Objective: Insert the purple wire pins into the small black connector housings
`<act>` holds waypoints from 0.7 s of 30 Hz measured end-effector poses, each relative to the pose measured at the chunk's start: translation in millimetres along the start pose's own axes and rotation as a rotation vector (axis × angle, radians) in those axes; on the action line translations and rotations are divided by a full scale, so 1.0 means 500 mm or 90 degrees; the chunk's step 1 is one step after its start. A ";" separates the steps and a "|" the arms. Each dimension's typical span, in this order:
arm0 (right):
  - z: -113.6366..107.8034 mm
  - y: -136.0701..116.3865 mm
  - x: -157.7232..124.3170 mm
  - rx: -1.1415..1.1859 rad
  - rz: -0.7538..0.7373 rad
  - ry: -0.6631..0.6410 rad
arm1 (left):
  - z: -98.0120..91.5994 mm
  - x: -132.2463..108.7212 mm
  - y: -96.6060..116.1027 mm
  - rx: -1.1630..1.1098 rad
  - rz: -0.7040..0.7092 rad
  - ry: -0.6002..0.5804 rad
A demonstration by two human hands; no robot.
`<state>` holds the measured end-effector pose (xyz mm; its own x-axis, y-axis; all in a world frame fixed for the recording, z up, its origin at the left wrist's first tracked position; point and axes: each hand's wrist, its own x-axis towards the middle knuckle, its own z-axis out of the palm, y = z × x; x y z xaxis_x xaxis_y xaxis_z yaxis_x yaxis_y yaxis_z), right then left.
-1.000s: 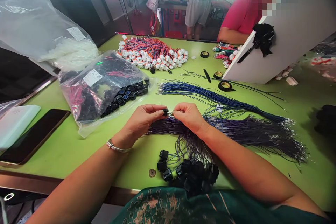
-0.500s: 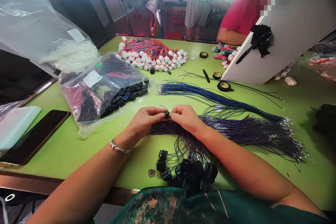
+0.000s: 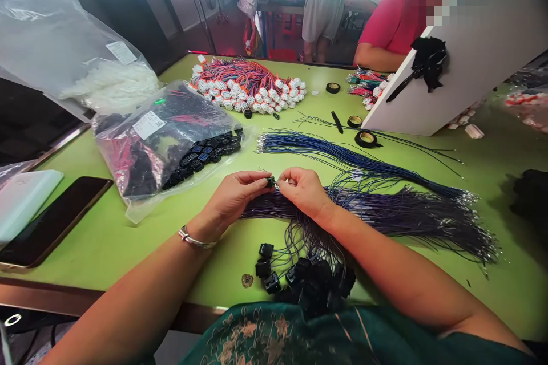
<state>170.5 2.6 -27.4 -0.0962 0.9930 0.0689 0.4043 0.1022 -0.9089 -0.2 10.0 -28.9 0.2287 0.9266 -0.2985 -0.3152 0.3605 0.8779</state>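
1. Nearest, below both hands: wired black connectors (image 3: 306, 282) heaped on worktop (image 3: 214, 265), no chg.
2. L hand (image 3: 229, 198) grips small black connector (image 3: 270, 182) btwn thumb & fingers. R hand (image 3: 303, 191) just to its right, fingertips pinched tog.; contents too small to tell.
3. Chg vs. 0.5 s ago: R fingertips slightly off conn., tiny gap showing. Prob. means this pc. isn't finished, as L hand keeps hold.
4. Under hands, running right: dark wires (image 3: 428, 225); blue wires (image 3: 342, 153) just beyond, same.
5. Beyond L hand: plastic bag (image 3: 145, 168); farther, white connectors (image 3: 259, 97), unchanged.
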 end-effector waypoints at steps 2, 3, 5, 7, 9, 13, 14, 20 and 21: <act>0.001 0.001 -0.001 -0.009 -0.007 -0.005 | 0.002 -0.001 -0.002 0.009 0.001 0.005; 0.001 0.002 -0.001 -0.010 -0.007 -0.008 | 0.002 -0.001 -0.003 0.014 0.001 0.006; 0.001 0.002 -0.002 -0.005 -0.003 -0.013 | 0.003 -0.003 -0.005 0.029 -0.002 0.009; 0.002 0.002 -0.002 0.004 0.002 -0.017 | 0.003 -0.005 -0.006 0.049 -0.004 0.015; 0.002 0.002 -0.003 0.013 0.006 -0.020 | 0.004 -0.006 -0.005 0.061 -0.009 0.021; 0.001 0.001 -0.002 0.055 0.033 -0.025 | 0.005 -0.006 -0.001 0.035 -0.014 0.015; 0.001 0.002 -0.001 0.072 0.045 -0.028 | 0.005 -0.005 0.000 0.027 -0.012 0.013; 0.000 0.003 0.008 0.125 0.094 -0.047 | -0.002 -0.002 -0.005 0.070 0.017 0.010; 0.000 0.003 0.007 0.123 0.094 -0.047 | -0.002 -0.003 -0.006 0.097 0.025 0.010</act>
<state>170.6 6.3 -28.4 -0.1182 0.9886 -0.0938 0.2382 -0.0635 -0.9691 -0.5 7.6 -31.7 0.2034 0.9419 -0.2673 -0.1805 0.3044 0.9353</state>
